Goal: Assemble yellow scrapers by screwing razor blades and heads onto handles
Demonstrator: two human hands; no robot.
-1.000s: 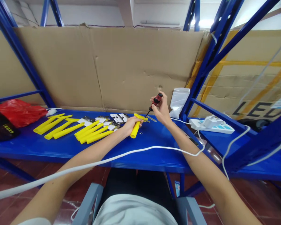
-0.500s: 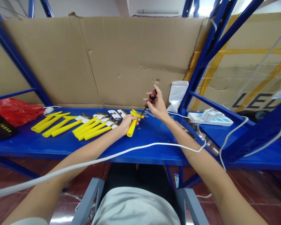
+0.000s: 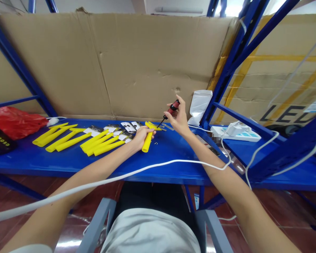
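My left hand point(image 3: 143, 136) is closed around a yellow tube-handled tool point(image 3: 147, 141), whose open tube end points toward me. In my right hand point(image 3: 180, 118) is a screwdriver point(image 3: 172, 109) with a red and black handle. Its shaft slants down to the left, and the tip is at the head end of the yellow tool; I cannot tell whether it sits in a screw. A few tiny bits, perhaps screws point(image 3: 156, 143), lie just right of the tube. Thin metal blades point(image 3: 168, 126) rest behind the screwdriver tip.
Several more yellow handles point(image 3: 102, 142), some with black-and-white cards point(image 3: 93, 130), lie to the left on the blue shelf point(image 3: 173, 172). A red plastic bag point(image 3: 17, 121) is at far left. A white cable point(image 3: 137, 173) crosses before me; a power strip point(image 3: 246, 134) stands right.
The screwdriver handle has tipped a little further to the right, with my right hand shifting along with it. My left hand still holds the yellow tool in nearly the same place.
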